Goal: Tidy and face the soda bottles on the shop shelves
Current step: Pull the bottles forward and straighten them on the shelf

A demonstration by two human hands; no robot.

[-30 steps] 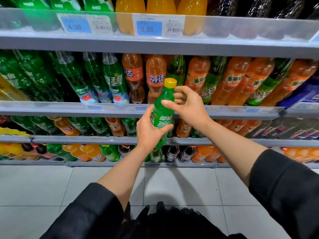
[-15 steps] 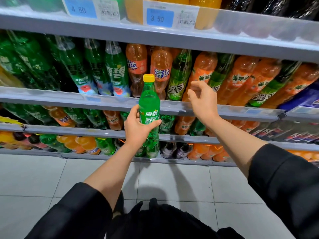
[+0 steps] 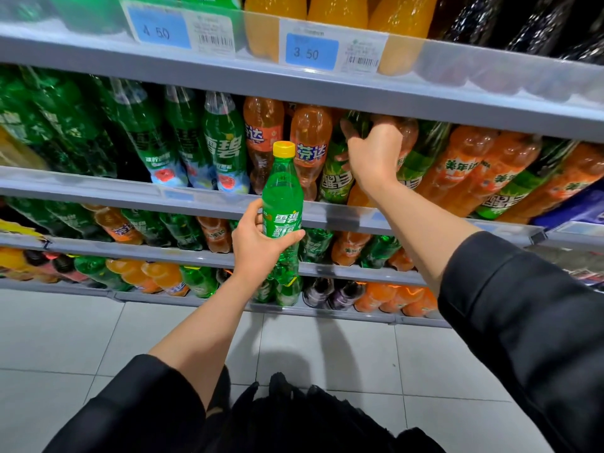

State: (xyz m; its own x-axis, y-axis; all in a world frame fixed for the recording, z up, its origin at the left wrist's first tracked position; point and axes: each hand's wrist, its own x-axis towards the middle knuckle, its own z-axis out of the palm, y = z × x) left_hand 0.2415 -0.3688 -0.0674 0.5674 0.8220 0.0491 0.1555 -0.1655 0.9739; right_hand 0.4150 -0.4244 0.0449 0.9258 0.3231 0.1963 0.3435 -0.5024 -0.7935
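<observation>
Grey metal shelving (image 3: 327,89) is running across the upper two thirds of the frame in four visible tiers, and pale floor tiles (image 3: 65,338) are filling the lower part. Two blue price tags are sitting on the top rail, one reading 4.50 (image 3: 160,29) at upper left and one reading 3.50 (image 3: 310,52) at upper centre.

The top-tier bottles are being cut off by the upper edge, so only their lower bodies are showing. The far-left green bottles are blurring together and their labels cannot be read. The lowest tier is lying largely in shadow.

The left hand (image 3: 258,245) is gripping a small green bottle (image 3: 282,204) at centre frame, fingers and thumb curling round its labelled middle. The bottle is being held in the air in front of the second rail, apart from the shelf. Its long axis is standing nearly upright, the yellow cap (image 3: 283,149) pointing up and the label facing the camera.

The right hand (image 3: 372,155) is reaching into the second tier at centre right, fingers curling over the upper part of a green shelf bottle (image 3: 336,178) standing between orange bottles (image 3: 310,142). Its fingertips are hidden behind the bottles, so the exact grip is hard to confirm.

Black sleeves (image 3: 523,322) are covering both forearms at the lower frame.
</observation>
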